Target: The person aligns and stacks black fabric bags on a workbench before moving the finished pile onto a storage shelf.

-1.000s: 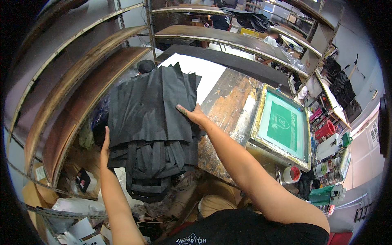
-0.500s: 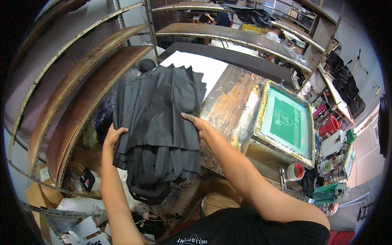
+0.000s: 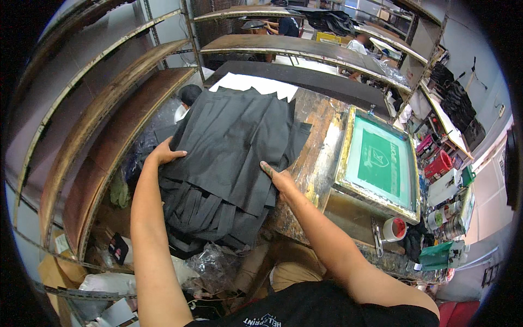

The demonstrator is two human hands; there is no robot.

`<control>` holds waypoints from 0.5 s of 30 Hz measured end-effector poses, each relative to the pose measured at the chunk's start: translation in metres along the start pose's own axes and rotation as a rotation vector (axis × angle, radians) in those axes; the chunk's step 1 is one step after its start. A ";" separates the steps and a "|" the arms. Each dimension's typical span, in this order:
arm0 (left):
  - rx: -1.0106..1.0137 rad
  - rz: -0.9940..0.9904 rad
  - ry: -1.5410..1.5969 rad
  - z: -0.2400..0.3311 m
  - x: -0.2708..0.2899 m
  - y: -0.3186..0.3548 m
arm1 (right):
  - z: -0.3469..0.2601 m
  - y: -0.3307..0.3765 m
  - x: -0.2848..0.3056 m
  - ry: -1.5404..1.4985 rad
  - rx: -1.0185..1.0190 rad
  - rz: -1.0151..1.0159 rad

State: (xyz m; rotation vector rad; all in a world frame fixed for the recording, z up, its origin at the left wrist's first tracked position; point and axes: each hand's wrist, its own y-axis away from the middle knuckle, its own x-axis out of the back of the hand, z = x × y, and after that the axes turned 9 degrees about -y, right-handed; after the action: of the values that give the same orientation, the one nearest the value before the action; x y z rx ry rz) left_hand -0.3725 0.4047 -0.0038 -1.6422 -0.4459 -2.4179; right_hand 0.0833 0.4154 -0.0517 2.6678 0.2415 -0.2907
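Note:
A thick stack of black fabric bags (image 3: 226, 147) with loop handles hanging at its near end lies over the left part of the worktable. My left hand (image 3: 166, 151) grips the stack's left edge, thumb on top and the other fingers hidden beneath. At the right edge my right hand (image 3: 277, 175) holds the stack the same way, its thumb pressed on the top bag. The bags are slightly fanned out, with corners sticking out at the right and far side. Beyond them a white sheet (image 3: 239, 82) shows on the table.
A screen-printing frame (image 3: 340, 158) with green mesh rests on the stained wooden table (image 3: 313, 117) at right. Beside it stands a white tub of red ink (image 3: 394, 229). Curved shelves (image 3: 117, 141) rise at left. Crumpled clear plastic (image 3: 215, 267) lies below the bags. People are further back.
The stack has moved right and lies flatter over the table, its handles spread wider. Both my hands have shifted right with it, and the clear plastic below is more exposed.

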 end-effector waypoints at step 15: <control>-0.281 0.544 -0.170 0.204 -0.031 0.300 | 0.006 -0.056 -0.022 0.024 0.088 0.057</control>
State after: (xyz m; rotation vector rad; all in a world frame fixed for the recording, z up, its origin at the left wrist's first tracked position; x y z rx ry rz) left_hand -0.0882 0.1938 0.0798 -1.7910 0.3053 -2.0045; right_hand 0.0488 0.4594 -0.0744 2.7613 0.1636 -0.2570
